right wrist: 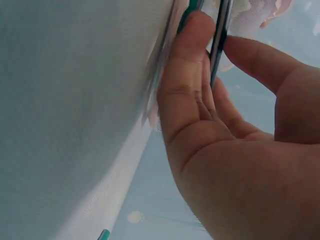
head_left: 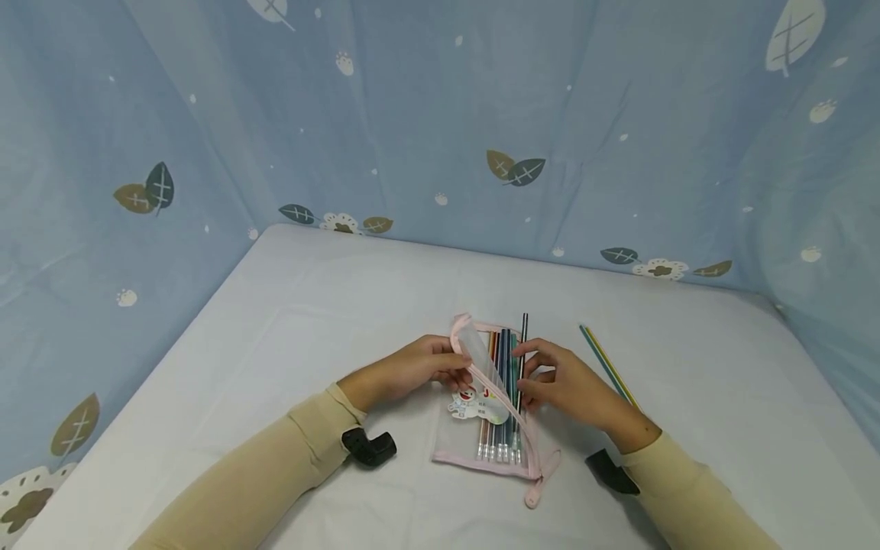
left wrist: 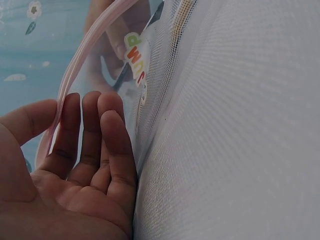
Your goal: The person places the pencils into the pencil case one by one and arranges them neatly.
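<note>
A see-through mesh pencil case (head_left: 474,464) with pink trim lies on the table in the head view, a cartoon sticker (head_left: 464,403) on its front. Several coloured pencils (head_left: 506,344) stand side by side inside it. My left hand (head_left: 421,368) pinches the pink edging (left wrist: 66,87) between thumb and index finger, lifting the case's open flap; its other fingers curve behind the mesh. At the case's right side, my right hand (head_left: 565,382) pinches a dark striped pencil (head_left: 525,330) with thumb and fingers. The lower part of that pencil overlaps the case.
Two pencils (head_left: 603,357), yellow and teal, lie to the right, partly behind the right forearm. A pink strap (head_left: 536,493) hangs from the case's near right corner. White cloth (head_left: 344,290) covers the table, and a blue patterned curtain (head_left: 426,114) surrounds it.
</note>
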{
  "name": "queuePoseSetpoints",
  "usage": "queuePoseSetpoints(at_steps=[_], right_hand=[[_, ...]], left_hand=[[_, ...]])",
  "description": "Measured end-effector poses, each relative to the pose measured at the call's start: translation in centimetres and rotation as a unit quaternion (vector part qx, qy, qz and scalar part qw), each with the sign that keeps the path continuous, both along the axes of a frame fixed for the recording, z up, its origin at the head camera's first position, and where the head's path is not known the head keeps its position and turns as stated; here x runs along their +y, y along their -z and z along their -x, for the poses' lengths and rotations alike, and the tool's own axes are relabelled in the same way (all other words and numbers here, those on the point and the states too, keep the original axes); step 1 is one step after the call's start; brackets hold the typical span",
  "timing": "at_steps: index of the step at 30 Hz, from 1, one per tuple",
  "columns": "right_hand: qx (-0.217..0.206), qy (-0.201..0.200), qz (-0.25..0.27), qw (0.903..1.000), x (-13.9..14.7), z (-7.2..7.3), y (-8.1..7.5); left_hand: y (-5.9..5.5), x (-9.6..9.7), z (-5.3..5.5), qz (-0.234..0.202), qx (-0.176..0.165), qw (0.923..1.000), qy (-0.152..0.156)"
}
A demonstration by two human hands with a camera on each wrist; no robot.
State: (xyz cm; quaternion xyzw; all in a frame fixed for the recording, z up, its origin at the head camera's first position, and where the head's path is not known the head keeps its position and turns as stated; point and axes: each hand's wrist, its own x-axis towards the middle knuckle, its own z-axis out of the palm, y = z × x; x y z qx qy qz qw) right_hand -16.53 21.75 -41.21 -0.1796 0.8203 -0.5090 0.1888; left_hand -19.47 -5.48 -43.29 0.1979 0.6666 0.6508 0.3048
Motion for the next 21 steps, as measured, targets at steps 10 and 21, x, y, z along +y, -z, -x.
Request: queuePoseSetpoints(at_steps=[10,21], right_hand=[[0.015,-0.035,-0.036,0.9986,-0.21,0.11,0.43],[0.079,-0.044,-0.078,0.9929,-0.57,-0.18,0.55]], left_hand=[[0.28,0.08,0.08,-0.007,-0.001,1.0000,-0.002],[-0.06,0.15,0.04,-0.002,0.002,1.0000,-0.003]])
